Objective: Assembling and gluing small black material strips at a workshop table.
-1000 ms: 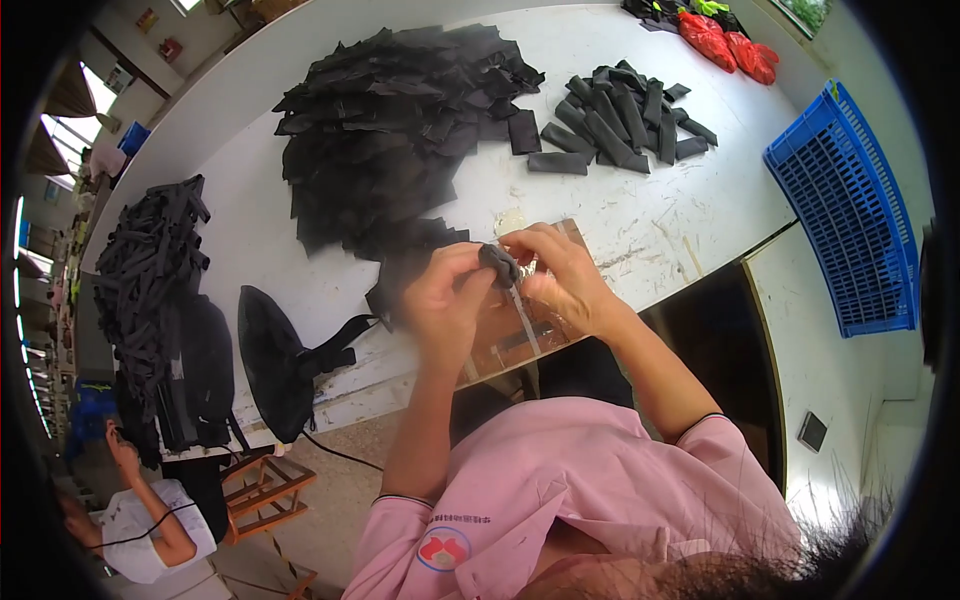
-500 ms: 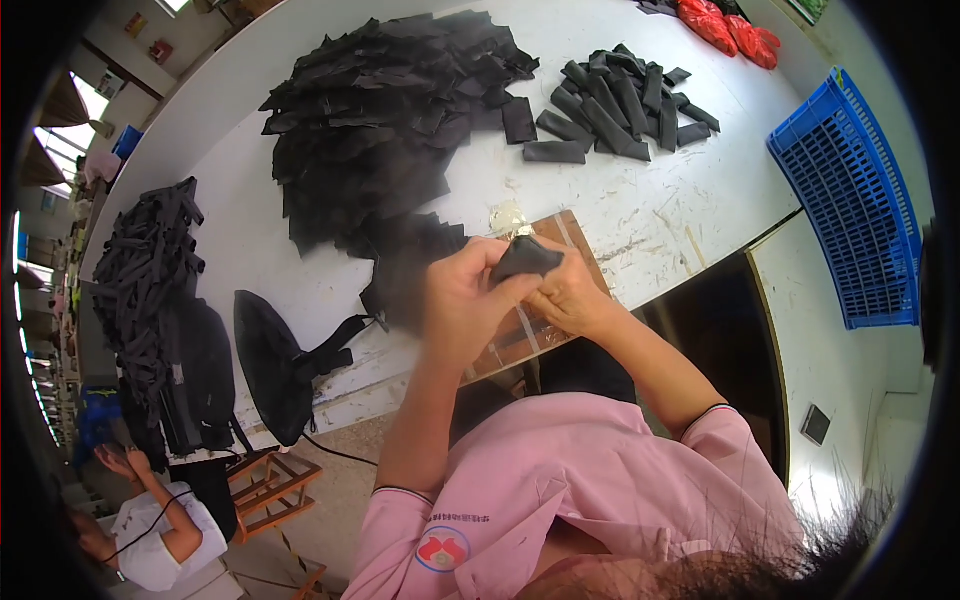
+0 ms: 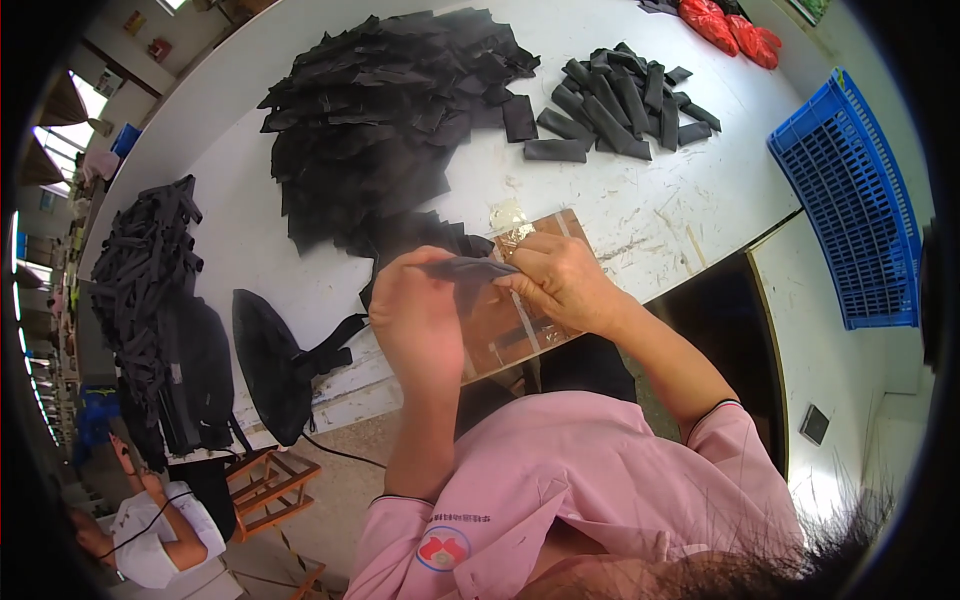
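Note:
A small piece of black fabric (image 3: 466, 270) is stretched between my two hands. My left hand (image 3: 412, 310) grips its left end, the fingers partly hidden behind the hand and a little smeared. My right hand (image 3: 568, 283) pinches the other end between thumb and bent fingers. Beneath them lies a brown wooden board (image 3: 492, 335) with pale strips across it, at the table's near edge. A pale, glue-like patch (image 3: 508, 214) shows just beyond the board. Flat black fabric pieces (image 3: 375, 120) form a large heap past my left hand.
Rolled black fabric tubes (image 3: 622, 100) are piled at the far right, with red plastic bags (image 3: 728, 28) behind. A blue basket (image 3: 850, 205) stands at right. On the left lie black strips (image 3: 150, 270) and a black padded piece (image 3: 268, 365). Another person (image 3: 165, 525) sits lower left.
My left hand has moved left, away from my right hand. The fabric, bunched up between the hands before, is now drawn out flatter. The other person's hands have shifted.

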The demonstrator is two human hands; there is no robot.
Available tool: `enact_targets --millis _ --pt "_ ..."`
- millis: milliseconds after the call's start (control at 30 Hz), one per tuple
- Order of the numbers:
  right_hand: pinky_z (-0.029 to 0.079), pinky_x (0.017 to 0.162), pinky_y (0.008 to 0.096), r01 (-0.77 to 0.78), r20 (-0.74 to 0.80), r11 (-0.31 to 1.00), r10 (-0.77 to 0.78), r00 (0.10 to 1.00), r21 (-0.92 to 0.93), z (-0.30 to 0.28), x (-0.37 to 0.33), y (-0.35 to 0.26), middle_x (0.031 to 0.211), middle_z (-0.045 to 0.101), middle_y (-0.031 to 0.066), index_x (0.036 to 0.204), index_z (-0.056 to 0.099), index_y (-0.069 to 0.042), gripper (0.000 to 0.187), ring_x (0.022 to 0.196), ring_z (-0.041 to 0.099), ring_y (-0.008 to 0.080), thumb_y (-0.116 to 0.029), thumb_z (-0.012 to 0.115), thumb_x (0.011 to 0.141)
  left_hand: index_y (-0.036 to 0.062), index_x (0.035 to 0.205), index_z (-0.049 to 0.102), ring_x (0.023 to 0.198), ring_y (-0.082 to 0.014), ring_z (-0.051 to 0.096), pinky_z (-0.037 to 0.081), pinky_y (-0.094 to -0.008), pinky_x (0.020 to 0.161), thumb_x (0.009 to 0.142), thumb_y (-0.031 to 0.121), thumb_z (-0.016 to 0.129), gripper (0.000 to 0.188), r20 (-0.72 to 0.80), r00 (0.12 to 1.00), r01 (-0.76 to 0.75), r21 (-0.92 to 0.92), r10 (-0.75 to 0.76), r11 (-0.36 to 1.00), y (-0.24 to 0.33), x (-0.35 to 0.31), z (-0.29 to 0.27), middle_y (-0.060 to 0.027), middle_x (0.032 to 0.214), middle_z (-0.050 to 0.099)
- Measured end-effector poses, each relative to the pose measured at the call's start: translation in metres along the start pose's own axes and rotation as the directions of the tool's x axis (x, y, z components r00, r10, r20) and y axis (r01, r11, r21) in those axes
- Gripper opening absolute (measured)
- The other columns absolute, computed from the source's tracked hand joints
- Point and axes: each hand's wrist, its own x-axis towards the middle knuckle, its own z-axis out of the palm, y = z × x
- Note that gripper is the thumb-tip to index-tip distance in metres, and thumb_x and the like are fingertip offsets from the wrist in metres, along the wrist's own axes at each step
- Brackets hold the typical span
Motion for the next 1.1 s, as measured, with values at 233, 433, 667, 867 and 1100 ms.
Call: enact_targets --millis 233,433,667,867,1100 --pt "0.040 0.051 0.0403 0.001 0.046 0.998 0.001 0.999 -0.058 0.024 -0.011 0.004 0.058 0.050 0.0120 0.066 0.050 -0.005 0.030 0.059 0.052 0.0312 -0.030 0.054 0.081 -0.0006 0.091 0.060 0.080 -0.0148 0.055 0.043 -0.0279 0.077 0.082 0.010 0.057 0.014 -0.029 0.999 -0.010 0.232 0.017 0.973 -0.013 -0.010 -0.022 -0.0082 0.087 0.061" --pt "0.041 0.051 0.0406 0.033 0.063 0.999 -0.031 0.998 -0.024 0.020 -0.009 0.006 0.058 0.052 0.0135 0.064 0.051 -0.004 0.030 0.057 0.052 0.0336 -0.028 0.057 0.080 -0.0031 0.089 0.060 0.077 -0.0132 0.056 0.043 -0.0244 0.074 0.083 0.006 0.056 0.012 0.038 0.999 0.003 0.523 -0.027 0.852 -0.005 -0.004 -0.027 -0.0087 0.086 0.061" --pt "0.042 0.055 0.0222 -0.186 -0.158 0.561 0.508 0.846 0.807 -0.052 0.053 0.034 0.058 0.052 0.0028 0.088 0.056 0.002 0.057 0.054 0.050 0.0091 -0.051 0.036 0.087 -0.0018 0.092 0.058 0.080 -0.0149 0.057 0.043 -0.0240 0.074 0.074 -0.003 0.054 0.018 0.073 0.997 -0.077 0.969 0.028 0.233 0.019 -0.015 -0.105 -0.0087 0.090 0.061" --pt "0.037 0.048 0.0218 -0.556 0.188 0.469 0.624 0.758 0.686 0.022 -0.043 0.009 0.056 0.050 0.0034 0.082 0.056 -0.002 0.056 0.049 0.047 0.0099 -0.053 0.035 0.087 0.0008 0.093 0.055 0.091 -0.0308 0.053 0.043 -0.0359 0.079 0.065 -0.003 0.059 0.029 0.364 0.924 -0.382 0.869 -0.118 -0.315 0.005 -0.020 -0.125 -0.0118 0.099 0.054" --pt "0.036 0.047 0.0225 -0.587 0.331 0.398 0.547 0.769 0.705 0.063 -0.066 -0.012 0.054 0.048 0.0015 0.074 0.055 0.000 0.044 0.050 0.044 0.0076 -0.038 0.040 0.091 -0.0003 0.086 0.057 0.072 -0.0263 0.058 0.047 -0.0310 0.065 0.069 -0.002 0.059 0.017 0.452 0.885 -0.465 0.842 -0.113 -0.272 -0.002 -0.011 -0.156 -0.0107 0.083 0.058"
